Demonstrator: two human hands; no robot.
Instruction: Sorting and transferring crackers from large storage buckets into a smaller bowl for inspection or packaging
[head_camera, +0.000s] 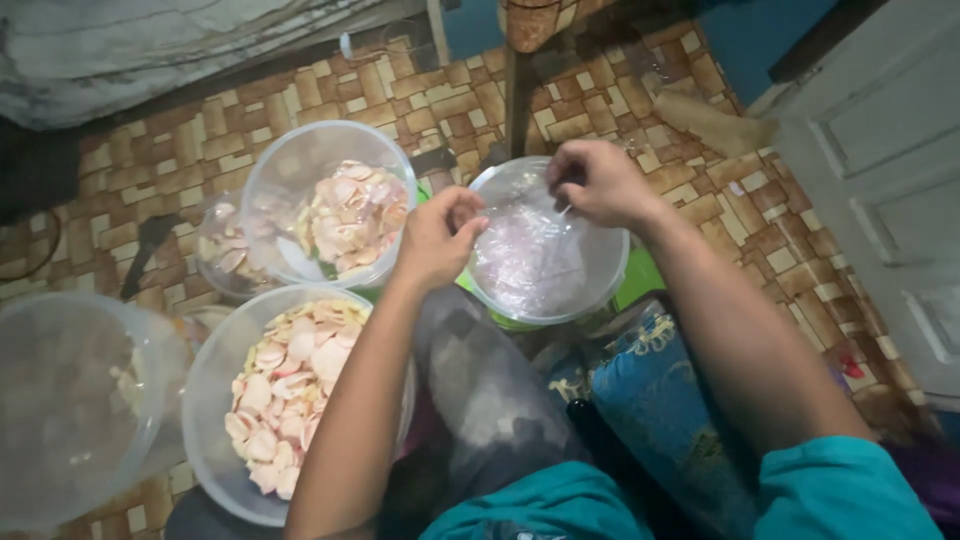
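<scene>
Clear plastic bag (535, 255) lies in round tub (612, 290), between both hands. Left hand (437, 240) pinches its 9 o'clock edge, right hand (598, 182) its 12 o'clock edge.

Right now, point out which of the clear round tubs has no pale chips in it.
The tub under both hands, right of the others: it holds only crinkled clear plastic, while the others hold chips.
</scene>
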